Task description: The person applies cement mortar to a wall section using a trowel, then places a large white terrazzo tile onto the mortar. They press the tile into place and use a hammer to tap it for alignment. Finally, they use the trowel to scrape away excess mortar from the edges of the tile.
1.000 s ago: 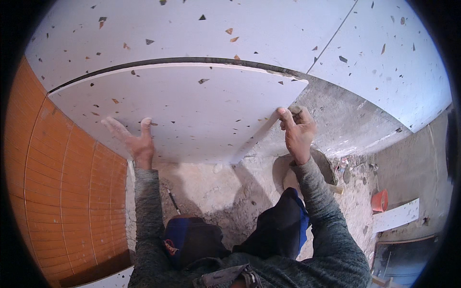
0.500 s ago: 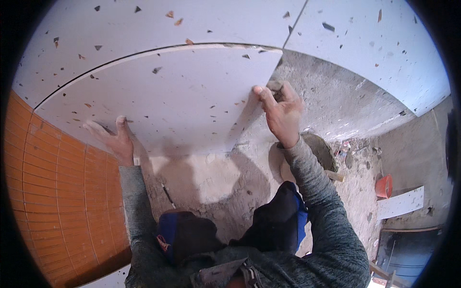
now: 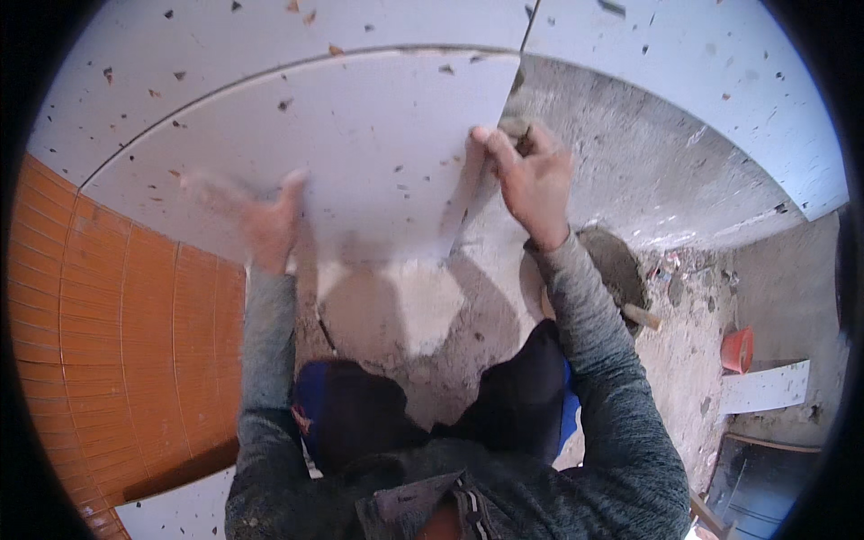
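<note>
White speckled tile (image 3: 369, 153) lined up under upper tiles (image 3: 432, 22); grey wall (image 3: 630, 153) at right bare.
Spreads left hand (image 3: 261, 216) open over face, contact unclear; pinches side edge with right hand (image 3: 533, 184).

The head-worn fisheye looked steeply down over the person's collar (image 3: 409, 502), close above the grey sleeves (image 3: 612, 378), facing the speckled white tile (image 3: 360, 153) and dusty floor (image 3: 396, 310).

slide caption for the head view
Right hand grips a speckled white tile by its edge; left hand spread, blurred, in front.
</note>
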Demonstrator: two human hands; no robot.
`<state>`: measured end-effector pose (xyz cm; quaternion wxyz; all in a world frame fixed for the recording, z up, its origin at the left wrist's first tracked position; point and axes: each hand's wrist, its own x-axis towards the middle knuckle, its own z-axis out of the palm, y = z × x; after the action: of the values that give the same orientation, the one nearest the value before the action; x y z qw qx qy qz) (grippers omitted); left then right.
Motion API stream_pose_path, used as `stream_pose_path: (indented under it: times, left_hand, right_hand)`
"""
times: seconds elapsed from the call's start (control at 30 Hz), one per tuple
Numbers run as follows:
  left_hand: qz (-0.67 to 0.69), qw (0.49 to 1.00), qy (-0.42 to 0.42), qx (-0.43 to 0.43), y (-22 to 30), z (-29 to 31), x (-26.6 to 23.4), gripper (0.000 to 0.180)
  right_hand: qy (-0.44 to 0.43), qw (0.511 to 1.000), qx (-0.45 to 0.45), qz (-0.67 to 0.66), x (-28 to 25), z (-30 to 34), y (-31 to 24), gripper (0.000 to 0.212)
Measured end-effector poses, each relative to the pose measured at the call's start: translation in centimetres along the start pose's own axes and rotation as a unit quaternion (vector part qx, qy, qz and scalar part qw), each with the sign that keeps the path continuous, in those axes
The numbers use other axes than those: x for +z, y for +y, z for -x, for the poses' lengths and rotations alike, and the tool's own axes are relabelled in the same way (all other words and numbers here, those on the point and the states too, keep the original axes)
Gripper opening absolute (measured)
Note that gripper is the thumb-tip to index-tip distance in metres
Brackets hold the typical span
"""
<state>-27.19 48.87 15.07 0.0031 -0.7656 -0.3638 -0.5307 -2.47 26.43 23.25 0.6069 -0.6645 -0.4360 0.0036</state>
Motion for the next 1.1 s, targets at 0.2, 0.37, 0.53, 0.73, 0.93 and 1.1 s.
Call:
stream_pose_path:
  times: [0.2,0.37,0.53,0.73,0.93,1.1]
  left_hand:
    - [-0.054,0.988,-0.033,0.142,7.0,0.9,4.5,0.157]
    - [-0.066,0.988,-0.079,0.116,7.4,1.2,5.4,0.159]
    - [-0.032,0.973,-0.22,0.058,1.7,1.3,6.1,0.117]
    - [0.12,0.96,-0.251,-0.018,5.0,1.6,5.7,0.05]
    - [-0.031,0.953,-0.243,0.179,4.7,0.6,5.5,0.035]
    - [0.056,0.944,-0.322,0.041,6.7,1.2,3.6,0.039]
  right_hand:
    - [-0.007,0.995,-0.079,0.068,0.0,0.3,1.6,0.012]
    - [-0.019,0.998,0.055,-0.018,-0.9,-0.2,0.3,0.017]
    - [-0.062,0.997,0.052,-0.002,-2.0,-0.2,0.4,0.027]
    - [-0.017,0.999,0.042,0.028,-2.5,8.2,10.1,0.034]
    - [-0.377,0.903,0.164,0.124,-1.6,21.2,22.6,0.041]
    - [-0.58,0.76,0.086,0.28,4.7,19.4,23.7,0.054]
